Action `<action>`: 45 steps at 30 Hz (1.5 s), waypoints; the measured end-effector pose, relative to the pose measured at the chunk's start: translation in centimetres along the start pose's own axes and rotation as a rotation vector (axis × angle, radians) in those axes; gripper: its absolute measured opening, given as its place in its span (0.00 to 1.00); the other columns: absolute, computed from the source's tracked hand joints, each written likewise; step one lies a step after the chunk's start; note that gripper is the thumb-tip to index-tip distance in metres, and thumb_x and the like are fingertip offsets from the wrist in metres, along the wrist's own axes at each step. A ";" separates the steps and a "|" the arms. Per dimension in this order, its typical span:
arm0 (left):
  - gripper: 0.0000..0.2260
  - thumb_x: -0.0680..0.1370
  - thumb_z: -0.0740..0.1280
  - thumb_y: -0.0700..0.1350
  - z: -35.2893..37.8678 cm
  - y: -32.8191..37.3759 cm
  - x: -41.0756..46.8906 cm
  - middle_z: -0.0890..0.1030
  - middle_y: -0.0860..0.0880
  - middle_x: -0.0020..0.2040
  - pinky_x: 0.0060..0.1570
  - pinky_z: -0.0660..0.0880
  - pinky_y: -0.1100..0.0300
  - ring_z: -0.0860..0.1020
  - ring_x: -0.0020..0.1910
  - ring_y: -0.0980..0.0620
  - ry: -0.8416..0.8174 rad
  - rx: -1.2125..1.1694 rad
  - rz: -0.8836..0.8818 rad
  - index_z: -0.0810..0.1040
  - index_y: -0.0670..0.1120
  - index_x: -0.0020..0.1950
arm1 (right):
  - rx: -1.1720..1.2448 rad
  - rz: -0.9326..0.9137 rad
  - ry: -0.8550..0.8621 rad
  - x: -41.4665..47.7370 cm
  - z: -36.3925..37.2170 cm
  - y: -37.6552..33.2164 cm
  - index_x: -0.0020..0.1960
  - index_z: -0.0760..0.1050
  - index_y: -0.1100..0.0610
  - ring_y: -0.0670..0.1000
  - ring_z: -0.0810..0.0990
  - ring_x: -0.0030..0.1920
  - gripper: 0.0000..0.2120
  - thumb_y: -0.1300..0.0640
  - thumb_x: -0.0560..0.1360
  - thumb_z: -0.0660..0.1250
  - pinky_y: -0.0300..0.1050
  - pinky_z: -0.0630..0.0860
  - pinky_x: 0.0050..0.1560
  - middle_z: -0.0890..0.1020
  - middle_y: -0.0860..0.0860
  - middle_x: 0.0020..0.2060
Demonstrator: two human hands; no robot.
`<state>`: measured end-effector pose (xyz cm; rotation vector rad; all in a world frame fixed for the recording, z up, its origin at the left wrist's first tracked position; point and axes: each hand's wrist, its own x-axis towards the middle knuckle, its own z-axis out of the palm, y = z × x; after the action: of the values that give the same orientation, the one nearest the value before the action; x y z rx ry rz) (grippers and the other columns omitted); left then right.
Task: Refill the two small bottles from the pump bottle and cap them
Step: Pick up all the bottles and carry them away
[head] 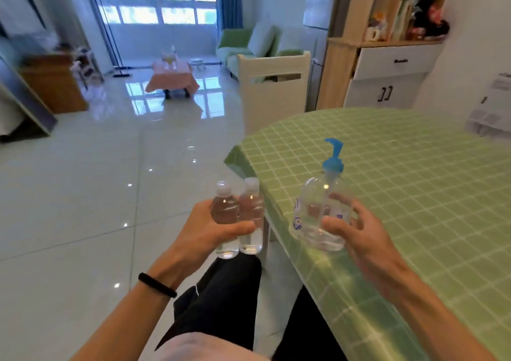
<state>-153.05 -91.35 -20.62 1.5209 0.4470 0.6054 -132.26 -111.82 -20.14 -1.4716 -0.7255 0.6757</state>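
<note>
Room: a bright living room with a glossy tiled floor (96, 181); at the right stands a table (414, 181) under a green checked cloth, a pale chair (273, 84) at its far end.
Left fingers: the thumb (237, 227) lies across the front of both small bottles, pressing them together; the other fingers are behind them and hidden.
Left hand (204, 230): grips the pair upright, in the air just off the table's near corner, above the person's lap.
Small bottles (225, 214): side by side and touching, clear liquid inside, both caps (223, 188) on. How full they are I cannot tell.
Right fingers (333, 224): curled and slightly spread round the belly of the pump bottle.
Right hand (359, 233): holds it from the right side, tilted a little.
Pump bottle (312, 214): off the cloth, over the table's edge; blue pump head (333, 156) on top, spout pointing left. It looks mostly empty, with liquid low down.
Wristband (157, 284): black, on the left wrist.
Step in hand: likely setting up — all three bottles are carried and nothing is open.
Next move: both hands are full, so the bottles probably need setting down on the cloth first — then a freed hand can take off a cap.
</note>
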 end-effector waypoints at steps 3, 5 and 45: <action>0.21 0.64 0.82 0.47 -2.7 0.1 -2.8 0.90 0.44 0.55 0.54 0.85 0.58 0.88 0.56 0.45 0.116 -0.015 -0.015 0.88 0.51 0.57 | 0.099 0.020 -0.101 1.6 4.0 0.2 0.70 0.80 0.45 0.57 0.90 0.60 0.36 0.44 0.62 0.80 0.59 0.82 0.63 0.90 0.55 0.59; 0.20 0.63 0.83 0.50 -4.3 0.2 -4.7 0.90 0.47 0.54 0.52 0.85 0.59 0.89 0.55 0.47 0.189 0.002 -0.027 0.89 0.54 0.55 | 0.150 0.044 -0.186 2.4 6.8 0.2 0.72 0.79 0.51 0.60 0.89 0.61 0.39 0.44 0.62 0.81 0.59 0.84 0.63 0.89 0.59 0.61; 0.14 0.71 0.79 0.39 -20.2 -8.5 2.4 0.90 0.45 0.54 0.60 0.84 0.52 0.88 0.57 0.47 0.412 -0.232 -0.776 0.88 0.47 0.56 | 0.150 0.849 -0.304 15.5 22.0 8.5 0.77 0.76 0.50 0.58 0.87 0.64 0.35 0.39 0.72 0.70 0.49 0.85 0.55 0.87 0.57 0.66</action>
<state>-162.92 -73.63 -29.22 0.8874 1.1692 0.3271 -139.49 -86.00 -28.97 -1.5306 -0.2285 1.5875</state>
